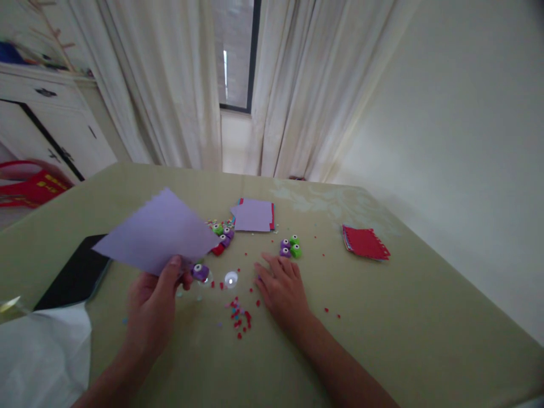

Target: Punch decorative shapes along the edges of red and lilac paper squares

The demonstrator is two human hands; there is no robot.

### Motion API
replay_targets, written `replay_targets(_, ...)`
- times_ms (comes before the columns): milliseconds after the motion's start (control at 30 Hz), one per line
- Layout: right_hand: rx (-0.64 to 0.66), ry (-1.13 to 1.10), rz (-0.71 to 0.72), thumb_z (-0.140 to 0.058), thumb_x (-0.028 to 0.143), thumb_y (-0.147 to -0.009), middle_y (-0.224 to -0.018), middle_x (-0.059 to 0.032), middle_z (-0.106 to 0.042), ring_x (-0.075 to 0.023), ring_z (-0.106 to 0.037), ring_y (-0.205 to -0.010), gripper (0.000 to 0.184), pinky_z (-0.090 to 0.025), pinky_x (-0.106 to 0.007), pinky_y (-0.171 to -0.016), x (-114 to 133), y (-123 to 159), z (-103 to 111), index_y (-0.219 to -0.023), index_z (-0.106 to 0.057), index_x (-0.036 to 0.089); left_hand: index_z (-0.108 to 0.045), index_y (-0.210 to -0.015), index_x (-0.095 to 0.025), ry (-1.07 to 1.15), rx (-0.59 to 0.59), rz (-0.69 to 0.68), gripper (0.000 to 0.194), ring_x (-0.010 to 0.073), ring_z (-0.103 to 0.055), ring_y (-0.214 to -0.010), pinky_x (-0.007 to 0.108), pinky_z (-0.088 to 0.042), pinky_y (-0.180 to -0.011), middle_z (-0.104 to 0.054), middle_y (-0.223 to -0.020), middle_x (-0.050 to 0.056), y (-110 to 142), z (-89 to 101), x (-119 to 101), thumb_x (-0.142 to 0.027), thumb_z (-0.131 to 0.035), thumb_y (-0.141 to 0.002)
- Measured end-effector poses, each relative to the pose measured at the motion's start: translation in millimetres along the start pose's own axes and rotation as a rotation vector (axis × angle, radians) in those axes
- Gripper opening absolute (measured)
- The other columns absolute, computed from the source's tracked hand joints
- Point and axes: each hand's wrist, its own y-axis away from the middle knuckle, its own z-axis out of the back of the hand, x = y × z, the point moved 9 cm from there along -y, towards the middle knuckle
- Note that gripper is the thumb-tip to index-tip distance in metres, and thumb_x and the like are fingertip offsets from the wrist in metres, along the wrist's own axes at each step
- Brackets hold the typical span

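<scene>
1. The counter, under a pale green cover, fills the lower frame.
2. The lilac sheet is tilted up left of centre, its widest span running roughly across the frame. It lies up and to the left of the left hand's thumb, gripped near its lower edge; the left hand is on it, while the right is well apart. That is the relation that counts most.
3. The left hand, lower left of centre, is closed in a pinch on the sheet.
4. The right hand, just right of centre, is palm down, fingers loosely bent and partly spread; whether thumb and forefinger pinch a tiny bit, I cannot tell.
5. The red paper stack lies at right; the lilac-topped stack, near centre.
6. Four eyed beads, purple and green, sit just above the right hand's fingers.
7. A purple eyed bead shows beside the left fingers; whether held, I cannot tell.
8. Small scraps, mostly red, are scattered below centre, between the hands.
</scene>
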Motion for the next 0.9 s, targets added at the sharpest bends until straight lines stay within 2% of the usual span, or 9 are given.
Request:
replay_targets(67, -0.016, 0.033, -0.004, -0.065, 0.023, -0.1, -0.14, -0.0105, -0.066, -0.0314, -0.054, -0.12, 0.029, -0.039, -0.047, -0.101, -5.4, -2.7, 2.9, -0.129, -0.069, 0.025, -0.064, -0.075, -0.022, 0.133, -0.081, 0.047, 0.022, 0.0128, -0.053, -0.059, 0.023, -0.044, -0.054, -0.064, -0.069, -0.005, -3.6, 7.3, 2.7, -0.04, -0.074, -0.084)
replay_targets(167, -0.016, -0.01, 0.027, -0.064, 0.023, -0.1, -0.136, -0.0098, -0.069, -0.0296, -0.055, -0.118, 0.034, -0.038, -0.047, -0.103, 1.3, -12.4, 9.0, -0.135, -0.066, 0.025, -0.064, -0.076, -0.022, 0.105, -0.116, 0.088, 0.023, 0.0118, -0.053, -0.058, 0.022, -0.043, -0.053, -0.062, -0.066, -0.005, -3.1, 9.4, 7.4, -0.039, -0.076, -0.085)
replay_targets(367, 0.091, -0.092, 0.252, -0.062, 0.04, -0.102, -0.149, -0.0111, -0.059, -0.0291, -0.054, -0.125, 0.05, -0.044, -0.044, -0.1, 86.6, -50.3, -11.4, -0.148, -0.051, 0.024, -0.065, -0.07, -0.022, -0.127, -0.031, 0.047, 0.03, 0.0171, -0.061, -0.057, 0.027, -0.048, -0.056, -0.066, -0.06, -0.003, 6.9, -1.9, 2.9, -0.046, -0.074, -0.084)
replay_targets(433, 0.119, -0.094, 0.316, -0.063, 0.04, -0.101, -0.141, -0.0097, -0.065, -0.0279, -0.056, -0.12, 0.039, -0.046, -0.042, -0.096, 109.8, -59.6, -26.0, -0.136, -0.059, 0.023, -0.065, -0.065, -0.022, -0.18, -0.022, 0.034, 0.033, 0.0173, -0.061, -0.056, 0.027, -0.047, -0.055, -0.066, -0.058, -0.002, 8.4, -2.6, -0.9, -0.048, -0.074, -0.083)
replay_targets(500, 0.138, -0.092, 0.352, -0.062, 0.033, -0.102, -0.124, -0.0074, -0.072, -0.0257, -0.06, -0.111, 0.023, -0.047, -0.038, -0.093, 118.5, -63.3, -37.5, -0.122, -0.065, 0.022, -0.064, -0.063, -0.021, -0.211, -0.015, 0.025, 0.035, 0.0168, -0.06, -0.054, 0.026, -0.047, -0.054, -0.066, -0.057, -0.002, 8.8, -2.7, -3.8, -0.048, -0.073, -0.083)
replay_targets(600, 0.162, -0.081, 0.323, -0.063, 0.026, -0.101, -0.106, -0.0067, -0.075, -0.0247, -0.063, -0.103, 0.014, -0.048, -0.036, -0.091, 101.7, -59.8, -43.1, -0.113, -0.067, 0.02, -0.064, -0.063, -0.022, -0.234, -0.008, 0.02, 0.035, 0.0167, -0.059, -0.053, 0.026, -0.047, -0.053, -0.066, -0.055, -0.002, 9.6, -3.7, -5.6, -0.048, -0.072, -0.084)
replay_targets(700, 0.173, -0.081, 0.177, -0.068, 0.023, -0.098, -0.106, -0.0085, -0.075, -0.0255, -0.063, -0.102, 0.016, -0.049, -0.036, -0.091, 60.2, -51.4, -31.3, -0.113, -0.068, 0.019, -0.066, -0.065, -0.023, -0.229, 0.025, 0.019, 0.033, 0.0171, -0.059, -0.052, 0.026, -0.047, -0.052, -0.066, -0.054, -0.002, 12.4, -8.2, -5.6, -0.049, -0.071, -0.083)
replay_targets(800, 0.087, -0.122, 0.085, -0.06, 0.017, -0.1, -0.107, -0.0118, -0.075, -0.0266, -0.064, -0.1, 0.019, -0.051, -0.039, -0.09, 31.1, -38.5, -0.5, -0.116, -0.069, 0.018, -0.065, -0.061, -0.023, -0.258, 0.095, 0.027, 0.035, 0.0174, -0.059, -0.05, 0.026, -0.047, -0.05, -0.065, -0.052, -0.001, 16.6, -15.4, -3.1, -0.052, -0.072, -0.081)
replay_targets(900, -0.151, -0.343, 0.022, -0.058, 0.021, -0.102, -0.114, -0.0138, -0.073, -0.027, -0.065, -0.104, 0.026, -0.051, -0.041, -0.096, 23.9, -17.9, 40.2, -0.126, -0.067, 0.018, -0.063, -0.054, -0.024, -0.317, 0.187, 0.064, 0.041, 0.0187, -0.062, -0.049, 0.027, -0.049, -0.05, -0.065, -0.05, 0.0, 21.7, -24.4, 5.3, -0.055, -0.071, -0.078)
